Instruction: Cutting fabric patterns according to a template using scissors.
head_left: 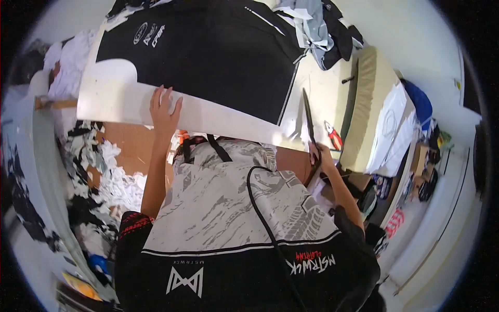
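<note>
A black fabric panel (208, 57) with white logos lies spread over the white tabletop (218, 112). My left hand (165, 106) rests with its fingers spread on the table's near edge, the fingertips by the panel's lower border. At the right, my right hand (319, 155) is closed round the handle end of long dark shears (309, 112). Their narrow blade points away from me, beside the panel's right edge and apart from it. Close to that hand lies a red-handled tool (333, 136), too small to name surely.
Grey and black garments (312, 31) are heaped at the table's far right. A cream padded roll (361, 104) and a white plastic package (393, 130) stand along the right side. White fabric scraps (117, 174) cover the floor below left. A black cord (260, 208) hangs across my shirt.
</note>
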Action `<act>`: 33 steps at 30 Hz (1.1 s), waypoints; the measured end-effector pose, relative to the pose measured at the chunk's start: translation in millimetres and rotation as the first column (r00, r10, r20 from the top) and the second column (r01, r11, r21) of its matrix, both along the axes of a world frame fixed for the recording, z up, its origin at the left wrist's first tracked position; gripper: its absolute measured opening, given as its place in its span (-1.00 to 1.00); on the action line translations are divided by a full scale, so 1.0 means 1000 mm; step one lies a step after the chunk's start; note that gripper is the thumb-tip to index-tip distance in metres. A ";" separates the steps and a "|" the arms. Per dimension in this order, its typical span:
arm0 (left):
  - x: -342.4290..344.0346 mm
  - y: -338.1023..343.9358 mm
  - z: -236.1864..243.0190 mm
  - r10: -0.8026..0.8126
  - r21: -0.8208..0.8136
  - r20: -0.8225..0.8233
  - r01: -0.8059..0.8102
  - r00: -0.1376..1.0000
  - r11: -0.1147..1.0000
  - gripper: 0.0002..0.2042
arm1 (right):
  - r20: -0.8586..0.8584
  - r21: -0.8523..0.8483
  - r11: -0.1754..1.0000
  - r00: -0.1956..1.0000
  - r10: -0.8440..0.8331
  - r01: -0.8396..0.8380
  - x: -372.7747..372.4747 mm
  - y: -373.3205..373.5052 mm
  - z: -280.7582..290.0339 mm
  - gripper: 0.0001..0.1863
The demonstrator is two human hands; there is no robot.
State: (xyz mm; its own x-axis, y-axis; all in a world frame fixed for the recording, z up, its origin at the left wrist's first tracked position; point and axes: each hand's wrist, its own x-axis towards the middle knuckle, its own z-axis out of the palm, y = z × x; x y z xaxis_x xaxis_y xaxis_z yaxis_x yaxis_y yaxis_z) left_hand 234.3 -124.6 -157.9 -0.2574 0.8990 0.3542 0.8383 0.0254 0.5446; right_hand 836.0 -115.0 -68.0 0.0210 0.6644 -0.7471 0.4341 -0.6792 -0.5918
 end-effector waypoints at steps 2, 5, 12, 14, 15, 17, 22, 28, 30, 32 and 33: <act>0.005 -0.016 -0.001 0.079 -0.028 0.120 -0.076 0.990 0.997 -0.57 | -0.141 -0.158 0.987 0.989 -0.045 0.022 0.009 -0.011 0.010 -0.69; 0.034 -0.041 0.008 0.223 -0.176 0.466 -0.157 0.856 0.972 -0.60 | -0.180 -0.293 0.923 0.963 0.202 -0.248 0.001 -0.002 0.033 -0.66; 0.121 -0.071 0.015 0.489 -0.521 0.853 0.231 0.185 0.822 -0.66 | -0.166 -0.506 0.619 0.772 0.614 -0.601 -0.063 0.059 0.030 -0.75; 0.148 -0.070 0.032 0.525 -0.534 0.845 0.247 0.106 0.809 -0.66 | -0.254 -0.507 0.635 0.805 0.536 -0.583 -0.053 0.065 0.009 -0.74; 0.153 -0.063 0.035 0.576 -0.567 0.815 0.286 0.061 0.772 -0.67 | -0.313 -0.457 0.575 0.728 0.609 -0.678 -0.059 0.073 0.007 -0.72; 0.163 -0.052 0.036 0.642 -0.611 0.767 0.310 0.003 0.728 -0.67 | -0.260 -0.487 0.550 0.715 0.649 -0.678 -0.090 0.082 0.023 -0.68; 0.168 -0.039 0.040 0.693 -0.647 0.697 0.256 -0.182 0.718 -0.69 | -0.256 -0.474 0.485 0.642 0.723 -0.735 -0.103 0.086 0.015 -0.66; 0.175 -0.046 0.033 0.695 -0.660 0.687 0.216 -0.212 0.719 -0.80 | -0.272 -0.435 0.472 0.612 0.743 -0.767 -0.106 0.081 0.007 -0.72; 0.174 -0.047 0.031 0.687 -0.651 0.692 0.218 -0.223 0.727 -0.80 | -0.271 -0.366 0.514 0.618 0.738 -0.776 -0.107 0.079 0.004 -0.58; 0.173 -0.048 0.029 0.662 -0.630 0.720 0.204 -0.207 0.749 -0.81 | -0.274 -0.384 0.503 0.616 0.738 -0.774 -0.102 0.080 -0.006 -0.58; 0.173 -0.048 0.030 0.664 -0.632 0.719 0.205 -0.206 0.747 -0.81 | -0.289 -0.387 0.508 0.625 0.725 -0.769 -0.107 0.081 -0.007 -0.58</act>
State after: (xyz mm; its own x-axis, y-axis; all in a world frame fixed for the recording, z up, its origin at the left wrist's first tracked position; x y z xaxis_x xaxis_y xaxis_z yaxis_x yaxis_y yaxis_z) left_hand 407.1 -172.6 -128.3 -0.1015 0.5070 -0.8559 -0.6889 0.5849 0.4281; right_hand 729.4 -33.7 -75.0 -0.3981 0.0060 -0.9173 0.8728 -0.3053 -0.3808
